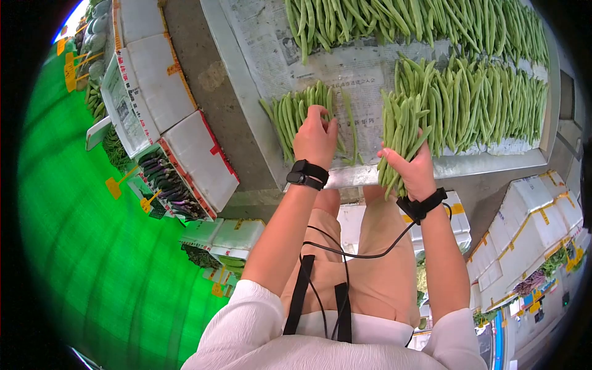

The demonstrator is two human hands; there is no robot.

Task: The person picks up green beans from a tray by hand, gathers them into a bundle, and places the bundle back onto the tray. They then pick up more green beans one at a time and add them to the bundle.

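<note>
My right hand (414, 165) is wrapped round a bunch of long green beans (399, 123), held upright at the near end of a dense row. To the left, my left hand (316, 137) has its fingers curled down at the right side of a smaller row of green beans (287, 117); its fingertips are partly hidden. A few loose beans (353, 129) lie just right of that hand. All of this rests on newspaper (364, 77) lining a metal-edged tray (345, 177). Black bands circle both wrists, the left one with a watch.
Another row of beans (425, 21) fills the tray's far side. White foam boxes (196, 160) stand on the left, one with eggplants (163, 179). More foam boxes (524, 225) stand at right. A black cable (364, 256) hangs from my right wrist across my lap.
</note>
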